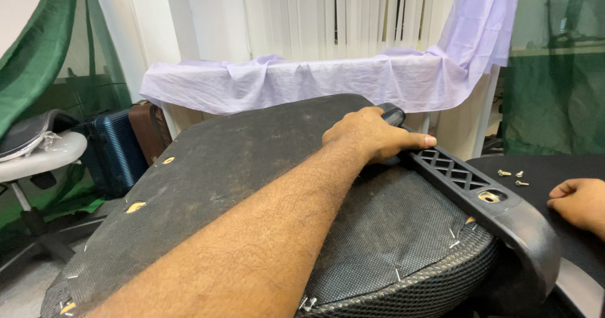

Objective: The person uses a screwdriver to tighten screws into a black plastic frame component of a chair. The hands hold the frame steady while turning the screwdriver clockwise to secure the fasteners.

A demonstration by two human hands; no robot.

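Black plastic armrest is clasped by the left hand's closed grip; right hand rests loosely curled.

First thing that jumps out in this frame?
The upturned chair seat fills the middle, its dusty black underside up. The left hand grips the black plastic armrest at its far edge. At right, the right hand rests on a black surface near three loose screws.

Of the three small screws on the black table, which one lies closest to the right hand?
The lowest screw, nearest the right hand; the other two screws lie farther back.
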